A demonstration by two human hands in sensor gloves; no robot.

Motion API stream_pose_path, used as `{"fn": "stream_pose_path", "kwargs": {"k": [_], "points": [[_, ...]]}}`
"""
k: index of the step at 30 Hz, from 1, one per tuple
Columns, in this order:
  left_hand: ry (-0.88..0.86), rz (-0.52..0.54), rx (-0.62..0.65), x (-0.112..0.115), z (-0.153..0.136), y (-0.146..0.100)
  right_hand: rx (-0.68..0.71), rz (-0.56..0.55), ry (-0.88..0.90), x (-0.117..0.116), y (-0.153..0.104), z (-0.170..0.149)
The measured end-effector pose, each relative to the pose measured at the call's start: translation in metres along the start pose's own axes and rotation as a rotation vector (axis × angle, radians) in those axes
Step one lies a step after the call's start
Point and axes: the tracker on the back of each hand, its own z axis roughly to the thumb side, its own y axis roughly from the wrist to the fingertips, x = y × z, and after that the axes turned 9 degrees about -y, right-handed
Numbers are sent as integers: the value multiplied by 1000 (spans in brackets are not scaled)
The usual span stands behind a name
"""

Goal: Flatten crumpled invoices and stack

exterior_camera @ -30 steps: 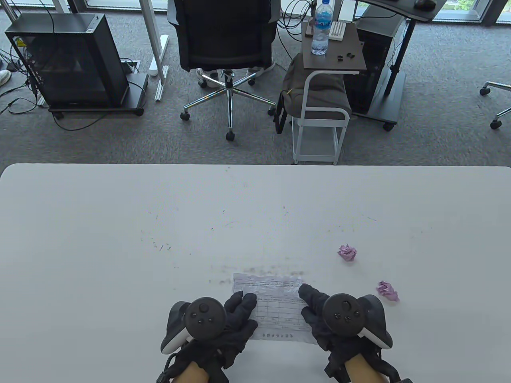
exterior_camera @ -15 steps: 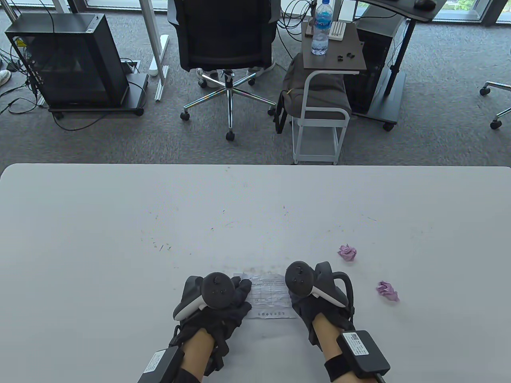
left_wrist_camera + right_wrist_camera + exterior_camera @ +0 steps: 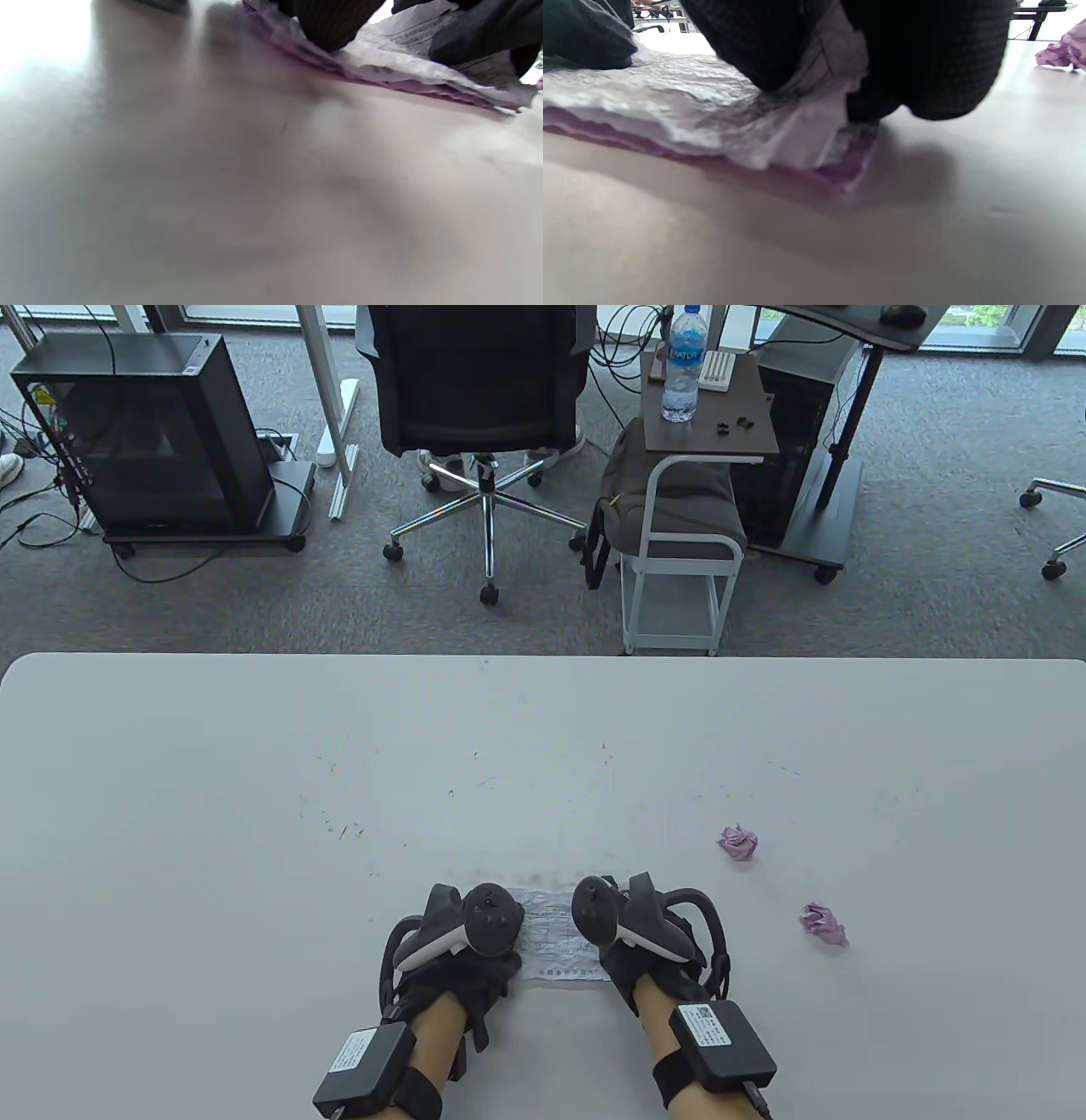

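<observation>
A wrinkled white invoice (image 3: 560, 937) with a printed grid lies near the table's front edge. In the wrist views it (image 3: 683, 84) rests on a pink sheet (image 3: 840, 171), whose edge shows under it (image 3: 407, 87). My left hand (image 3: 496, 959) holds the invoice's left edge, fingers (image 3: 331, 21) on top. My right hand (image 3: 628, 963) pinches its right edge; paper runs up between the fingers (image 3: 925, 63). Two crumpled pink paper balls lie to the right, one farther back (image 3: 738, 842) and one nearer (image 3: 823, 923).
The white table (image 3: 254, 814) has faint marks. Beyond its far edge stand an office chair (image 3: 479, 390), a small cart with a water bottle (image 3: 683, 364) and a black PC case (image 3: 144, 432).
Both hands came down and closer together, tilting inward, and brought the invoice down flat. Its visible part is smaller now. The two pink balls have not moved.
</observation>
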Motion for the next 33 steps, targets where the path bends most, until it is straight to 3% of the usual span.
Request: {"fn": "stream_pose_path", "kwargs": {"k": [10, 13, 18, 23, 27, 29, 30, 33], "points": [[13, 18, -30, 6, -7, -3, -73, -33, -178, 5, -5, -6], [2, 41, 0, 5, -10, -5, -127, -74, -215, 13, -12, -30], [9, 136, 62, -2, -12, -11, -304, -35, -331, 10, -31, -95], [86, 207, 119, -14, 9, -37, -444, 110, -96, -17, -50, -150], [124, 282, 146, -22, 26, -67, -484, 180, 68, -42, -63, -169], [94, 269, 138, -16, 30, -80, -498, 147, 127, -46, -69, -173], [86, 252, 139, -12, 32, -87, -492, 76, 111, -46, -71, -177], [124, 255, 140, 0, 36, -98, -492, 113, 85, -44, -75, -179]]}}
